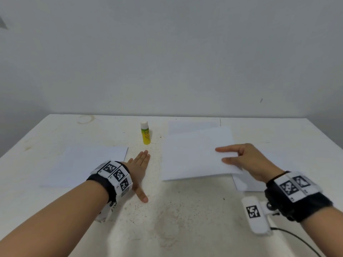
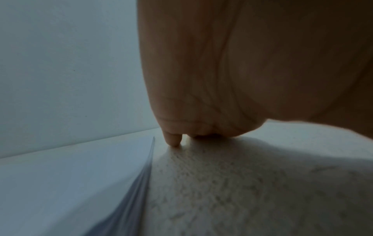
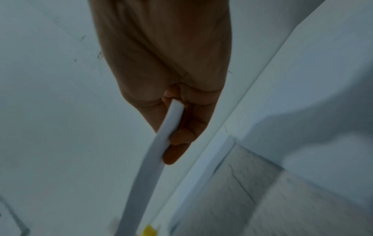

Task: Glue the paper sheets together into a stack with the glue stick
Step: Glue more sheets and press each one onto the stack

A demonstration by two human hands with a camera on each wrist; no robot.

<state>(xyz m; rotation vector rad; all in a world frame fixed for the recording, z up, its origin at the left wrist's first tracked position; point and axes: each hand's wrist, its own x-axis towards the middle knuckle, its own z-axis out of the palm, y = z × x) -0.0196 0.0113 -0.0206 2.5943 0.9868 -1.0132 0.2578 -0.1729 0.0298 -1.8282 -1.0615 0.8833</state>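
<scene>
1. Head view: the capped glue stick [image 1: 145, 133] stands upright and untouched, so by my reading no gluing has begun.
2. Right of it, the right hand [image 1: 248, 162] pinches a lifted paper sheet [image 1: 196, 154].
3. Left of it lies the paper pile [image 1: 83, 164]; just beside, the left hand [image 1: 138, 169] rests flat, fingers straight.

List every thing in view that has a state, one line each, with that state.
glue stick: upright on the table, cap on, untouched.
left hand: flat on the table, fingers straight, holding nothing.
right hand: pinching the lifted sheet at its right edge.
lifted sheet: raised off the table.
left sheets: lying flat.
sheets under the right hand: lying flat, partly covered.
</scene>
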